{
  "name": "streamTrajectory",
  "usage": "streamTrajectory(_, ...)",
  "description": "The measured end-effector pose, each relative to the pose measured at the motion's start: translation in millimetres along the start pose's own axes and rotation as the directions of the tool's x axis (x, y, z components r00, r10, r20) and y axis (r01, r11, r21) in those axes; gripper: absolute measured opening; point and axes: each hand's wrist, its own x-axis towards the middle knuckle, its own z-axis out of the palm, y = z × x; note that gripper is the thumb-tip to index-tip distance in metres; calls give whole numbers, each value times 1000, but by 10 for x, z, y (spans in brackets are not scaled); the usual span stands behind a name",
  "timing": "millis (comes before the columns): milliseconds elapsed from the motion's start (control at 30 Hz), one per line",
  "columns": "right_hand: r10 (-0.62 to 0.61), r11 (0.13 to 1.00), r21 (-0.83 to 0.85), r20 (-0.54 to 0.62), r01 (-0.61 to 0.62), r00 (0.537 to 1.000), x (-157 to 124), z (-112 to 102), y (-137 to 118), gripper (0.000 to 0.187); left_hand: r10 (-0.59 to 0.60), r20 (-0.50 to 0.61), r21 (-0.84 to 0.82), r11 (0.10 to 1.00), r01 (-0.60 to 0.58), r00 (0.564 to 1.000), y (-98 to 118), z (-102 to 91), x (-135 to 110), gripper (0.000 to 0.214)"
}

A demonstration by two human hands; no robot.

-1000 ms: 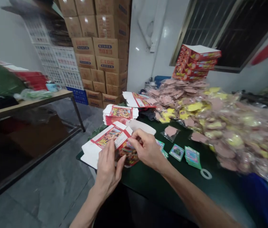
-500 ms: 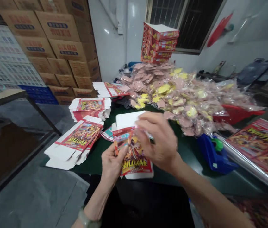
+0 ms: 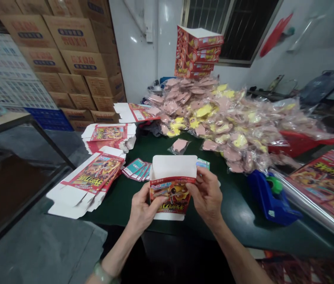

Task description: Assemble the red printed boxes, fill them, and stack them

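A small red printed cardboard box (image 3: pixel 174 195) is held upright in front of me, its white top flap standing up at the far side. My left hand (image 3: pixel 144 207) closes round the box's left side, thumb across the printed front. On the opposite edge, my right hand (image 3: pixel 206 193) grips with thumb in front and fingers behind. Green-and-red cards (image 3: pixel 137 169) lie fanned out left of the box. Beyond it rests one bagged pink piece (image 3: pixel 180 146). More cards (image 3: pixel 203 163) show partly behind my right hand.
Flat red cartons (image 3: pixel 96 173) are stacked at the left. A heap of bagged pink and yellow pieces (image 3: pixel 205 110) covers the table's back. A blue tape dispenser (image 3: pixel 270 199) stands right, beside printed sheets (image 3: pixel 326 177). Display boxes (image 3: pixel 196 53) rise behind the heap.
My right hand has come down from over the box to its right edge. The box has moved slightly nearer and straightened, and the cards and single bagged piece have come into view.
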Motion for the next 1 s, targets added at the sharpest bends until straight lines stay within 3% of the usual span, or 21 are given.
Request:
streamTrajectory(67, -118, 984, -129, 39, 122, 992, -13, -50, -33, 44, 43, -26, -31, 999, -43, 999, 29, 7, 1, 53)
streamTrajectory(167, -248, 924, -270, 118, 271, 962, -2, -109, -106, 42, 185, -158, -8, 982, -188, 970, 124, 28, 51, 73)
streamTrajectory(267, -284, 903, -290, 151, 317, 947, 4, -140, -198, 38, 349, -215, 150, 935, -323, 912, 264, 35, 139, 57)
streamTrajectory(400, -185, 951, -233, 98, 203, 978, -25, -165, -304, 29, 484, -225, 260, 866, -427, 845, 430, 49, 167, 20)
streamTrajectory(467, -94, 974, -201, 60, 104, 994, -42, -181, -324, 26, 450, -241, 224, 888, -402, 860, 460, 89, 126, 21)
streamTrajectory(533, -2, 988, -152, 52, 10, 999, -54, -200, -318, 20, 346, -238, 147, 937, -318, 907, 449, 151, 81, 21)
streamTrajectory(633, 152, 988, -20, 70, -151, 986, -52, -243, -296, 13, 94, -275, -160, 977, -142, 957, 429, 237, 84, 20)
streamTrajectory(700, 237, 964, 92, 116, -248, 965, -29, -282, -290, 21, -96, -228, -437, 899, -13, 969, 464, 258, 145, 32)
streamTrajectory(767, 268, 941, 151, 214, -303, 939, 6, -327, -291, 31, -220, -103, -607, 787, 114, 970, 540, 244, 226, 34)
streamTrajectory(867, 244, 951, 112, 306, -289, 920, 44, -372, -292, 27, -262, 17, -672, 711, 205, 965, 647, 197, 294, 20)
streamTrajectory(1000, 141, 989, 15, 223, -148, 965, 21, -361, -309, 21, -121, -80, -555, 830, 57, 989, 622, 173, 208, 9)
